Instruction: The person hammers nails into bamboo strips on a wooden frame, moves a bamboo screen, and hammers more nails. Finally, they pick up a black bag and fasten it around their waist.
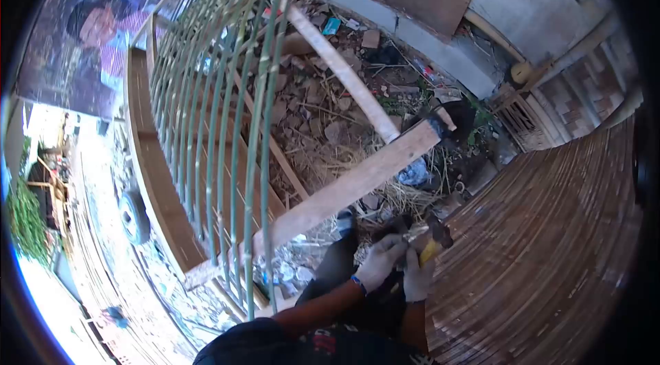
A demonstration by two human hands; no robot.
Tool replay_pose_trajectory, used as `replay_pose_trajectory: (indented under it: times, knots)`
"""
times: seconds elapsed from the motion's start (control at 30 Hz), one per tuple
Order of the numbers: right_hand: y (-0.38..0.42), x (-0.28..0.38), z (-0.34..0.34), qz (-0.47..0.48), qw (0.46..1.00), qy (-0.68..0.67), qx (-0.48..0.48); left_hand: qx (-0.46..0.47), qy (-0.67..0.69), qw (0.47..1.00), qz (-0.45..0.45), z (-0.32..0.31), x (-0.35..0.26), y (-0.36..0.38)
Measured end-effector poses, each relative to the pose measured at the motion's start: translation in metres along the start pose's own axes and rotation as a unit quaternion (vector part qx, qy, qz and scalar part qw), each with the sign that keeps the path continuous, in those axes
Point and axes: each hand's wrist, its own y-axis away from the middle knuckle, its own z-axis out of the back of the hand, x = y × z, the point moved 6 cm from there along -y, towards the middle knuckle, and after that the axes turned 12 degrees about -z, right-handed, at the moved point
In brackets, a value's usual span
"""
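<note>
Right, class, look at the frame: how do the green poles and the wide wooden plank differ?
The green poles are thin and look rounded; the wide wooden plank is broad and flat-faced. The poles are green, while the plank is pale brown. The poles are many, set roughly side by side; the plank is a single piece slanting across the lower ends of several poles. Both are long and narrow overall.

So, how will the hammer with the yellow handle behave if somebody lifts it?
The hammer will probably feel top-heavy, since its dark head looks like metal and bulky. It should stay stiff, as nothing in it looks bent or jointed. If the right hand gripped it loosely, the head might tip downward.
</note>
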Motion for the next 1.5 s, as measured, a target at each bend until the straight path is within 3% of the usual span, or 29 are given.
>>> replay_pose_trajectory:
  times: [0.1, 0.2, 0.33, 0.43, 0.53, 0.63, 0.8, 1.03, 1.07, 1.23, 1.3, 1.4, 1.5]
  knots:
    - [0.017, 0.046, -0.022, 0.134, 0.983, 0.121, 0.040, -0.015, 0.091, 0.995, -0.030, -0.012, -0.048, 0.025]
    - [0.045, 0.093, -0.050, 0.108, 0.982, 0.131, 0.087, 0.012, 0.132, 0.989, -0.062, -0.013, -0.091, 0.041]
    - [0.084, 0.144, -0.076, 0.227, 0.956, 0.160, 0.095, 0.104, 0.121, 0.975, -0.152, -0.014, -0.146, 0.066]
    - [0.096, 0.162, -0.083, 0.211, 0.961, 0.154, 0.094, 0.081, 0.014, 0.971, -0.224, -0.004, -0.177, 0.096]
    - [0.127, 0.194, -0.106, 0.212, 0.960, 0.124, 0.137, 0.065, -0.001, 0.972, -0.225, 0.004, -0.220, 0.143]
    - [0.138, 0.209, -0.118, 0.244, 0.934, 0.204, 0.160, 0.032, -0.061, 0.967, -0.246, 0.033, -0.221, 0.155]
    - [0.163, 0.195, -0.150, 0.205, 0.915, 0.290, 0.191, -0.014, -0.163, 0.966, -0.200, 0.057, -0.231, 0.170]
    - [0.172, 0.163, -0.169, 0.211, 0.871, 0.406, 0.182, -0.024, -0.407, 0.816, -0.411, 0.045, -0.278, 0.187]
    - [0.177, 0.167, -0.171, 0.220, 0.864, 0.418, 0.175, -0.034, -0.425, 0.823, -0.375, 0.044, -0.284, 0.188]
    - [0.167, 0.184, -0.177, 0.260, 0.837, 0.458, 0.146, 0.001, -0.504, 0.758, -0.413, 0.031, -0.299, 0.171]
    - [0.157, 0.193, -0.183, 0.258, 0.843, 0.454, 0.131, -0.003, -0.547, 0.741, -0.388, 0.029, -0.307, 0.161]
    - [0.142, 0.210, -0.193, 0.254, 0.848, 0.446, 0.134, -0.017, -0.585, 0.693, -0.420, 0.021, -0.322, 0.141]
    - [0.123, 0.235, -0.208, 0.238, 0.855, 0.432, 0.160, -0.016, -0.595, 0.688, -0.414, 0.007, -0.351, 0.119]
